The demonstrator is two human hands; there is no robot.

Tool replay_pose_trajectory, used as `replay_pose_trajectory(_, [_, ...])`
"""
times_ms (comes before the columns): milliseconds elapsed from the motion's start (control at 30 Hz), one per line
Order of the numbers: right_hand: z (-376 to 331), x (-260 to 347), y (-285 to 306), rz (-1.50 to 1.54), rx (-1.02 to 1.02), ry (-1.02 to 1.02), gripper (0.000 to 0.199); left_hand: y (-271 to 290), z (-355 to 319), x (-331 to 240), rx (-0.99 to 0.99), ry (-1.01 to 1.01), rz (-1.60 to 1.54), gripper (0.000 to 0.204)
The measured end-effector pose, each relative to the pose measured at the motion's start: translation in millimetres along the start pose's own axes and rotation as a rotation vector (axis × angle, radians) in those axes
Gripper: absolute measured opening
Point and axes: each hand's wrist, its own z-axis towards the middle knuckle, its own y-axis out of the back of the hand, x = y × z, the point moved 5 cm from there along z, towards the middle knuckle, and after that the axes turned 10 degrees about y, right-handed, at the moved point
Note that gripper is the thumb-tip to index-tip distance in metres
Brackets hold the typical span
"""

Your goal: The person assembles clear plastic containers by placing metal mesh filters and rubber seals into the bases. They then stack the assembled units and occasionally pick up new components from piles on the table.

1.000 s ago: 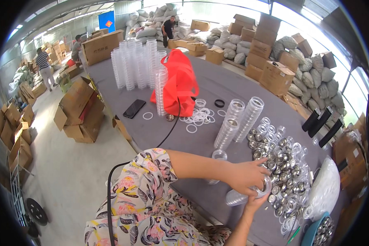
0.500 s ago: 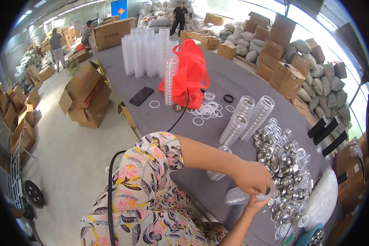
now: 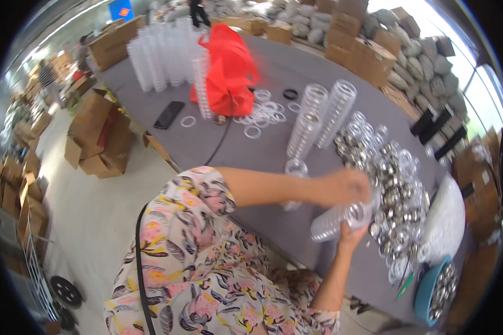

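My right hand [image 3: 349,234] grips a short stack of clear plastic cups [image 3: 332,222], held sideways above the grey table [image 3: 262,148]. My left hand [image 3: 346,187] reaches across and closes over the stack's open end, beside a spread of shiny silver lids [image 3: 388,192]. Two tall leaning stacks of clear cups [image 3: 318,120] stand just beyond my hands, and a single clear cup [image 3: 295,167] sits by my left forearm.
A red bag [image 3: 229,70] and rows of tall clear cup stacks [image 3: 162,56] stand at the far end. White rings [image 3: 262,111], a black phone [image 3: 169,114] and a black cable [image 3: 221,139] lie mid-table. A blue bowl [image 3: 430,287] sits near right. Cardboard boxes [image 3: 95,134] crowd the floor at left.
My view has swung right and closer to the table. The cup stack in my right hand has tilted up and my left hand has shifted along it.
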Motion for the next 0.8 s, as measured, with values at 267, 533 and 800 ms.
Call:
replay_pose_trajectory(267, [10, 28, -13, 0.109, -0.046, -0.009, 0.081, 67, -47, 15, 0.048, 0.22, 0.46, 0.02])
replay_pose_trajectory(533, [7, 31, -11, 0.054, 0.006, 0.02, 0.083, 53, -77, 24, 0.102, -0.051, 0.919, 0.016])
replay_pose_trajectory(800, [8, 35, -15, 0.112, 0.011, 0.011, 0.085, 50, -94, 29, 0.025, -0.115, 1.034, 0.024])
